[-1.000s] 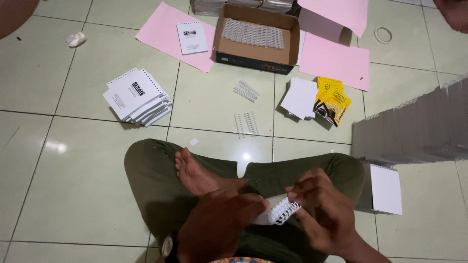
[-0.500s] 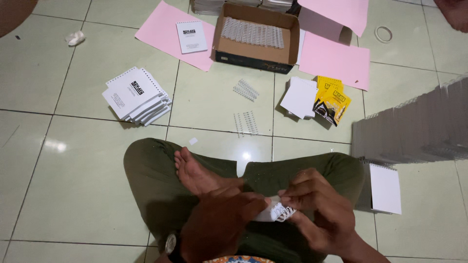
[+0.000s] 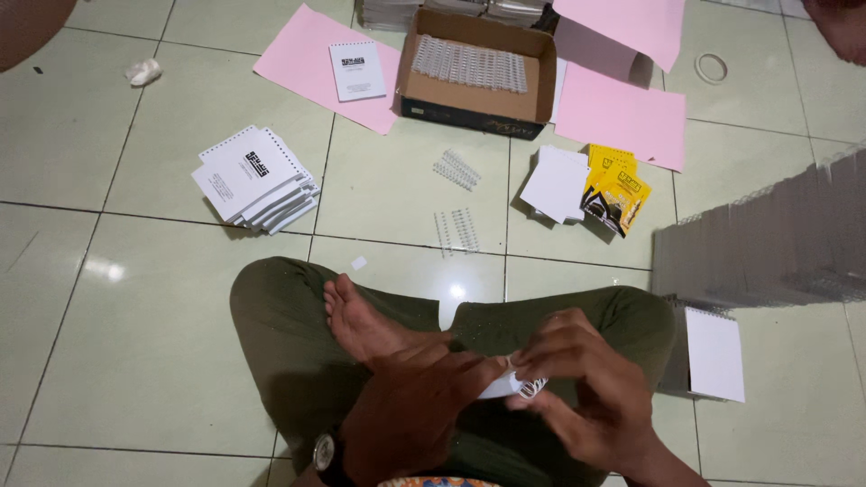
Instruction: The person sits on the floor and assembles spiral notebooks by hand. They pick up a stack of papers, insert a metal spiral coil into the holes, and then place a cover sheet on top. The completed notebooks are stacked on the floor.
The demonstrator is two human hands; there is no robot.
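I sit cross-legged on a tiled floor in green trousers. My left hand, with a watch at the wrist, and my right hand meet over my lap. Between them they hold a small white booklet with a white wire spiral binding at its edge. My right hand's fingers pinch the spiral end, and my left hand covers most of the booklet. My bare foot rests just left of the hands.
A cardboard box of wire spirals sits at the top, with pink sheets beside it. A stack of punched booklets lies left. Loose spirals, white and yellow covers, a long row of booklets right.
Both hands have drawn closer together over the lap, and the spiral has become more covered by the fingers. Everything on the floor stays put.
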